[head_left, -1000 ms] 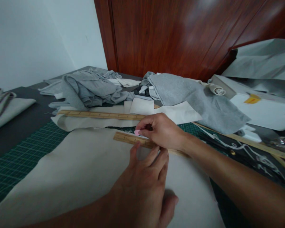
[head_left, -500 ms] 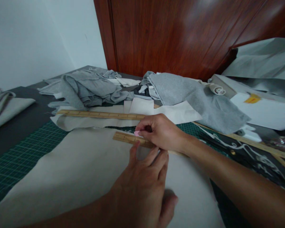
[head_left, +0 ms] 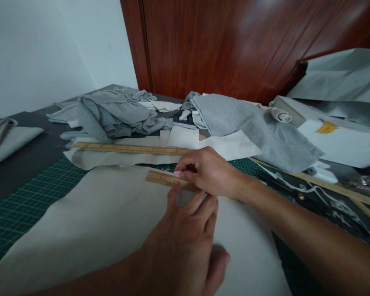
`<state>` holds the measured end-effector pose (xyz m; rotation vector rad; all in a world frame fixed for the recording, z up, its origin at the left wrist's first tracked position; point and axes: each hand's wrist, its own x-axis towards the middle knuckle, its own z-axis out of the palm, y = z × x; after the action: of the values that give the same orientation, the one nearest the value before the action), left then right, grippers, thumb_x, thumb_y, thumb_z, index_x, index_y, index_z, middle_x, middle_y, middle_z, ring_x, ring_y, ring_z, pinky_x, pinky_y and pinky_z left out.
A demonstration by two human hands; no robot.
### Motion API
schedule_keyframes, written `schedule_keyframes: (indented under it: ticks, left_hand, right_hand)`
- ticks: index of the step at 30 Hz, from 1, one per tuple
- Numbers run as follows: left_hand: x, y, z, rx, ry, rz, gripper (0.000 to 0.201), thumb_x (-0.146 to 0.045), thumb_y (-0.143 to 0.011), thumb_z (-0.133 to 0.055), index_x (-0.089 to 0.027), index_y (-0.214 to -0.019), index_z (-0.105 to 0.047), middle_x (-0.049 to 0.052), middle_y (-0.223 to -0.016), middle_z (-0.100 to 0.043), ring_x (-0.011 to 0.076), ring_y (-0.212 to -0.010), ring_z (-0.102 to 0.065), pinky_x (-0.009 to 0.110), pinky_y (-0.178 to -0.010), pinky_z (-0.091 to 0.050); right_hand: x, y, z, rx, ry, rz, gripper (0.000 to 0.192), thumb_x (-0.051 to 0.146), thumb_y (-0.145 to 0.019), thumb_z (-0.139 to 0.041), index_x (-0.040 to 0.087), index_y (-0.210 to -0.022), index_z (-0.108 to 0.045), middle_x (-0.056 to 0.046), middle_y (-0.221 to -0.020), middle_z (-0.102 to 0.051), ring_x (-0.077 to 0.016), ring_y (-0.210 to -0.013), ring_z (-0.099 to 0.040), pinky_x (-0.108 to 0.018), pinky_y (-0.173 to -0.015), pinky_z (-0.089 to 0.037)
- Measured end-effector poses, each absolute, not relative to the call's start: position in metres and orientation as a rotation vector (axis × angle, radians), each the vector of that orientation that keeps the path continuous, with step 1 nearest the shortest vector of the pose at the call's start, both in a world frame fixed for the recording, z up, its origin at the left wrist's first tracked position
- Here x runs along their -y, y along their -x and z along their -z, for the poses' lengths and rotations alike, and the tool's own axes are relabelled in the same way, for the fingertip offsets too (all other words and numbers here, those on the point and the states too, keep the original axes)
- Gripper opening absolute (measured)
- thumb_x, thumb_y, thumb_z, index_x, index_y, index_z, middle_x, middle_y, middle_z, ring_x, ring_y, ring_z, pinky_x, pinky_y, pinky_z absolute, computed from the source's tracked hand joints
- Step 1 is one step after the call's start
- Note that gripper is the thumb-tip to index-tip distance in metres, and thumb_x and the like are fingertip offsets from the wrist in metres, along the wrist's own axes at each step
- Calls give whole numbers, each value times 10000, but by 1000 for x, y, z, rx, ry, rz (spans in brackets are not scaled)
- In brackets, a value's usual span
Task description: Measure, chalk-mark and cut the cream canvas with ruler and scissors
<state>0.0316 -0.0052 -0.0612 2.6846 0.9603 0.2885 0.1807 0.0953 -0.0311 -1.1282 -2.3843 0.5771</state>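
A beige cloth sheet (head_left: 105, 218) lies flat over a green cutting mat (head_left: 27, 197). A short wooden ruler (head_left: 160, 179) rests across the cloth's far edge. My left hand (head_left: 185, 242) lies palm down on the cloth, its fingertips pressing on the ruler's near edge. My right hand (head_left: 209, 170) pinches a small pink piece of chalk (head_left: 176, 174) whose tip meets the ruler's far edge. Most of the ruler's right half is hidden under both hands.
A long wooden ruler (head_left: 126, 148) lies on pale cloth scraps (head_left: 228, 146) beyond. Heaps of grey fabric (head_left: 117, 115) and a grey sheet (head_left: 253, 127) crowd the back, under a wooden door (head_left: 234, 45). A yellow stick (head_left: 333, 187) runs along the right.
The pink chalk and my right hand have crept a little to the left along the ruler. My left hand stays pressed on the ruler.
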Motion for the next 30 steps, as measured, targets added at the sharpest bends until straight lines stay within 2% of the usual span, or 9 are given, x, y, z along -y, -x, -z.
schedule_keyframes:
  ticks: [5,12,17,20,30]
  left_hand:
    - [7,-32,60,-964,-2705,-295,626,-470,-976,-602,-72,-1458,-630,195,-1580,-579,399,-1445,-482,782,-1220,-224]
    - [6,-30,63,-947,-2718,-280,647,-458,-967,-589,-77,-1490,-604,179,-1609,-553,390,-1481,-445,773,-1251,-151]
    - [4,-30,62,-966,-2749,-304,699,-480,-972,-578,-73,-1541,-552,182,-1622,-538,398,-1491,-429,773,-1248,-170]
    - [4,-30,63,-946,-2760,-300,679,-489,-981,-574,-68,-1514,-578,199,-1618,-539,413,-1474,-444,790,-1225,-205]
    - [4,-30,62,-984,-2786,-288,711,-507,-976,-599,-82,-1545,-552,168,-1614,-549,373,-1512,-405,749,-1255,-202]
  right_hand:
    - [-95,-186,32,2397,1112,-554,125,76,-924,-750,147,-893,-849,-11,-778,-788,-125,-670,-672,-235,-647,-448]
    - [-90,-194,31,2405,1098,-535,147,36,-915,-744,128,-884,-856,-5,-754,-794,-114,-660,-686,-211,-636,-451]
    - [-87,-200,33,2396,1106,-521,168,-1,-889,-747,126,-896,-857,0,-747,-796,-110,-652,-693,-203,-631,-459]
    - [-86,-204,34,2385,1114,-509,170,-4,-878,-754,127,-907,-859,1,-752,-801,-109,-639,-700,-196,-613,-461]
    - [-80,-214,33,2380,1121,-501,195,-23,-865,-740,126,-898,-861,-4,-753,-804,-103,-626,-702,-183,-593,-459]
